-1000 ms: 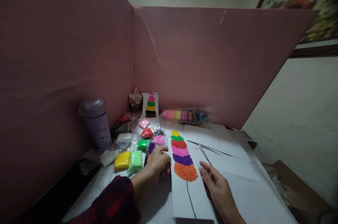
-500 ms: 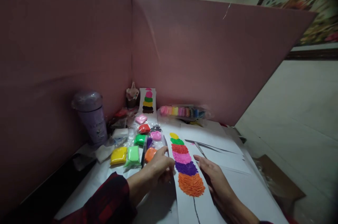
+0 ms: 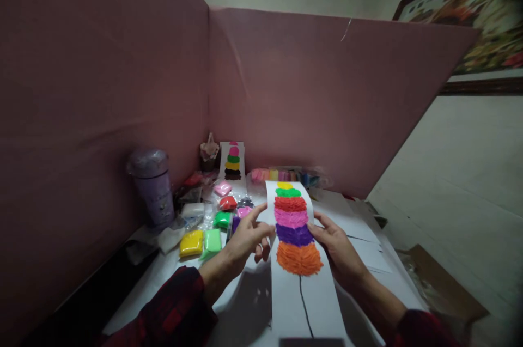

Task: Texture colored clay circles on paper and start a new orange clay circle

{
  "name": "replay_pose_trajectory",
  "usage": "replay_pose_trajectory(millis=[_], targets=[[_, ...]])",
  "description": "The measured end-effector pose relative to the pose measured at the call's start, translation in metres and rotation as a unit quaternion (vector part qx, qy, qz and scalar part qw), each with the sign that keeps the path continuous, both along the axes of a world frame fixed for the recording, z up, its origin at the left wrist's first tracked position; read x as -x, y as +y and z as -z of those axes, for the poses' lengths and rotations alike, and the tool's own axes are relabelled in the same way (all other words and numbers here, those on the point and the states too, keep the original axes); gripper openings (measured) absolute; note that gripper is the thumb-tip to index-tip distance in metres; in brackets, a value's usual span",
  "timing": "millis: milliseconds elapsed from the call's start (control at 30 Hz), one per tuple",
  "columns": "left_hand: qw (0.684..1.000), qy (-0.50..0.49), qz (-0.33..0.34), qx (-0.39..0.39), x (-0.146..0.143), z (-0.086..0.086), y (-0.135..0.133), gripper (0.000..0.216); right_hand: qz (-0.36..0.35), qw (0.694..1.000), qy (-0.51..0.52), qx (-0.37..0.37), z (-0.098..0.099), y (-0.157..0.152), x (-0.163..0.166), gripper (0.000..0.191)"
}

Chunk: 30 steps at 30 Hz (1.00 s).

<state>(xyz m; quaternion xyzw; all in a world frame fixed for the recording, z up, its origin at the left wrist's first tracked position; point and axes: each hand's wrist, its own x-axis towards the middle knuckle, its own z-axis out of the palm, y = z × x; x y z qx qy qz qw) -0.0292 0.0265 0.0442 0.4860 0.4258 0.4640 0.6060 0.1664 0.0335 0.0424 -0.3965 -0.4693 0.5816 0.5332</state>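
Observation:
A long white paper strip (image 3: 310,303) carries a stack of coloured clay patches, yellow, green, red, pink, purple and orange (image 3: 299,257), above a black drawn stem. I hold the strip raised off the table. My left hand (image 3: 244,240) pinches its left edge beside the purple patch, index finger stretched out. My right hand (image 3: 339,249) grips its right edge at the same height. Both sleeves are dark red plaid.
Bagged clay pieces (image 3: 191,243) in yellow, green, red and pink lie left of the strip. A purple lidded cup (image 3: 152,188) stands at the left by the pink partition (image 3: 310,91). A second small clay picture (image 3: 233,160) leans at the back. White sheets (image 3: 368,251) lie to the right.
The strip lay flat on the table before; both hands have taken its edges and lifted it upright towards the camera. The tweezers seen earlier on the sheets are out of sight.

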Motion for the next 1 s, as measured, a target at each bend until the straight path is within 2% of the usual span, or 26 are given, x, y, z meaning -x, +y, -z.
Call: replay_pose_trajectory(millis=[100,233,300,367,433,600,767,867,933,1000], targets=[[0.978,0.074,-0.188,-0.049,0.012,0.003,0.018,0.053,-0.024,0.997,-0.003,-0.068,-0.028,0.038,0.017,0.048],[0.928,0.186,-0.316,-0.072,0.050,0.000,0.059,0.034,-0.029,0.988,0.017,-0.150,-0.058,0.092,0.044,0.047],[0.895,0.272,-0.344,-0.081,0.073,-0.005,0.082,0.026,-0.032,0.983,0.020,-0.177,-0.066,0.114,0.055,0.047],[0.870,0.357,-0.329,-0.088,0.089,-0.010,0.101,0.029,-0.037,0.983,0.012,-0.179,-0.067,0.132,0.064,0.049],[0.848,0.435,-0.288,-0.093,0.097,-0.011,0.115,0.031,-0.044,0.983,0.008,-0.176,-0.064,0.147,0.071,0.049],[0.793,0.573,-0.184,-0.093,0.091,0.000,0.139,0.032,-0.069,0.979,0.006,-0.193,-0.046,0.172,0.084,0.049],[0.728,0.667,-0.148,-0.065,0.083,0.008,0.147,0.034,-0.077,0.972,0.020,-0.220,-0.042,0.186,0.087,0.050],[0.699,0.699,-0.143,-0.045,0.081,0.009,0.143,0.035,-0.050,0.965,0.025,-0.255,-0.048,0.194,0.091,0.048],[0.690,0.711,-0.132,-0.031,0.081,0.007,0.138,0.035,-0.030,0.962,0.020,-0.269,-0.054,0.201,0.097,0.047],[0.688,0.716,-0.118,-0.014,0.082,0.004,0.132,0.035,0.051,0.954,-0.060,-0.289,-0.058,0.211,0.107,0.043]])
